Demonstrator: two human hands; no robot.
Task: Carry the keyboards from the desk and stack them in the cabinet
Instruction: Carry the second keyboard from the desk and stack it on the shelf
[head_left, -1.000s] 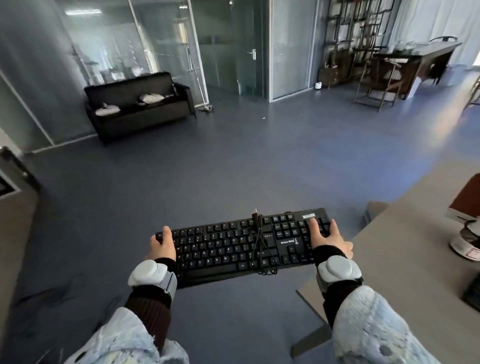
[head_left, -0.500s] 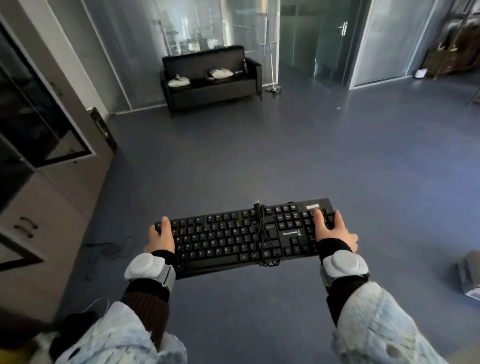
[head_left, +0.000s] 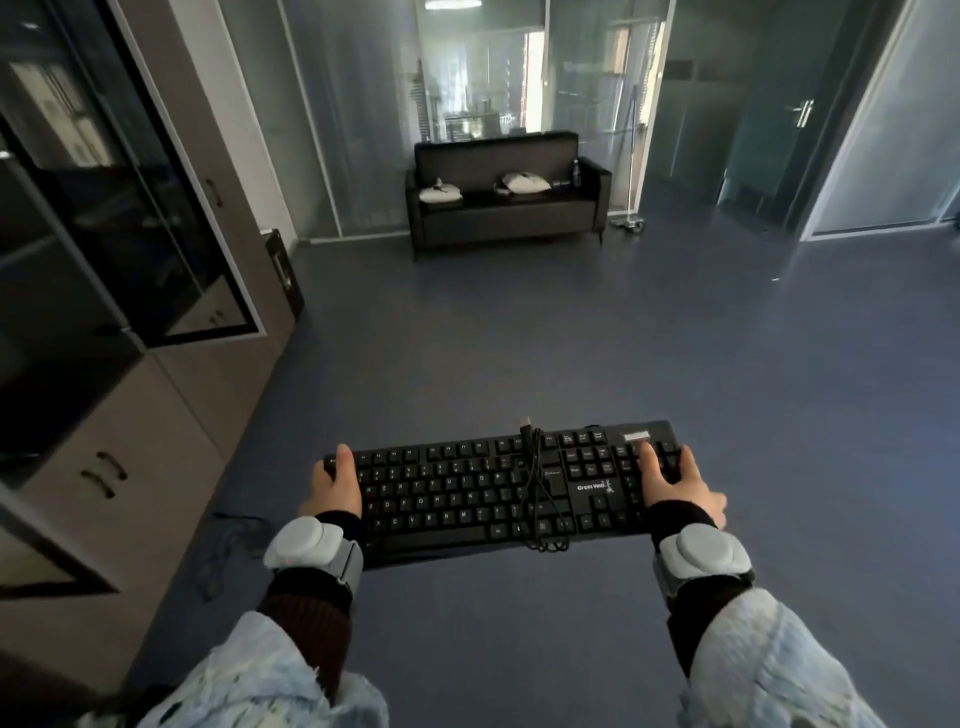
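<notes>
— Gripping both ends, are we?
— Yes: our left hand (head_left: 332, 486) clasps the black keyboard (head_left: 498, 488) at its left end, our right hand (head_left: 670, 483) at the right.
— And its cable (head_left: 535, 483)?
— Bundled across the keys. We hold it level over the blue floor (head_left: 571, 338); the cabinet (head_left: 130, 415) stands to our left.

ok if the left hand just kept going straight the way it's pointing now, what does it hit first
Probably nothing close. The left hand, gripping the keyboard at its left end, points ahead over open floor; the first thing in that line looks like the black sofa at the far wall. The cabinet stands off to the left, though depth is unclear.
</notes>
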